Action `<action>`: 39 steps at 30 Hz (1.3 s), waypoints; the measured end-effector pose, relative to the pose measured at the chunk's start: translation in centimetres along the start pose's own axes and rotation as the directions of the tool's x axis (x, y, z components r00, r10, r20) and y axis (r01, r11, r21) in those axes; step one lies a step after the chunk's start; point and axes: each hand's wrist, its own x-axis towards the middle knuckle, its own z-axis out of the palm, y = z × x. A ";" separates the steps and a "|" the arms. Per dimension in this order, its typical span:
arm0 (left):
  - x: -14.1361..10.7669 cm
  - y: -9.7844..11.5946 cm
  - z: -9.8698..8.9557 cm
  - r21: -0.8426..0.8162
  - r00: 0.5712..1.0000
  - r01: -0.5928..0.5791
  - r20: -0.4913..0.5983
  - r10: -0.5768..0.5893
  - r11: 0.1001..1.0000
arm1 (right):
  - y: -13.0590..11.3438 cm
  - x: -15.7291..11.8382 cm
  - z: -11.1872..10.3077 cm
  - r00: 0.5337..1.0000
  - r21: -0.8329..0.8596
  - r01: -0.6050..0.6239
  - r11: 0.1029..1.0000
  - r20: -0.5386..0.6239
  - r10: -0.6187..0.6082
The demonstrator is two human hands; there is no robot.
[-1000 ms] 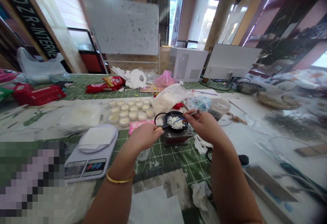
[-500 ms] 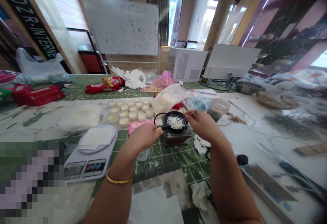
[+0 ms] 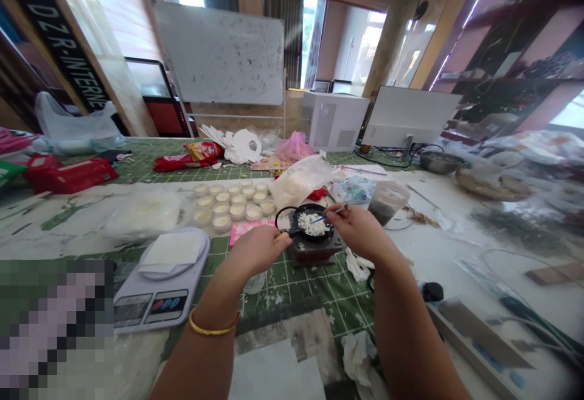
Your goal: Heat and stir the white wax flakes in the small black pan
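Nearest us, our left hand [image 3: 260,248] wraps tightly round the handle [image 3: 293,231] of a small black pan [image 3: 319,240]; our right hand [image 3: 353,224] pinches a slim, partly blue stick [image 3: 321,218], its tip among white crumbly bits [image 3: 310,224]. The pan sits on a squat base [image 3: 314,257] on the green-gridded desk [image 3: 337,302]. We judge it stiff, fairly light and possibly hot, best held by its handle; the bits look loose, light. Beyond, leftward, stand pale-filled cups [image 3: 238,211], then a whiteboard [image 3: 223,53].
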 end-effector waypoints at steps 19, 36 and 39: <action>-0.1 0.1 0.0 0.014 1.000 -0.001 -0.005 0.001 1.000 | -0.2 0.0 -0.1 1.000 -0.068 0.000 0.998 0.008 0.001; 0.0 -0.1 0.1 0.002 1.000 -0.008 -0.002 0.008 1.000 | -0.1 0.2 0.0 1.000 -0.096 -0.027 0.995 0.002 0.027; 0.0 -0.2 0.1 0.003 1.000 -0.008 0.000 0.008 1.000 | -0.2 0.1 -0.1 0.997 -0.050 -0.035 0.998 -0.064 0.032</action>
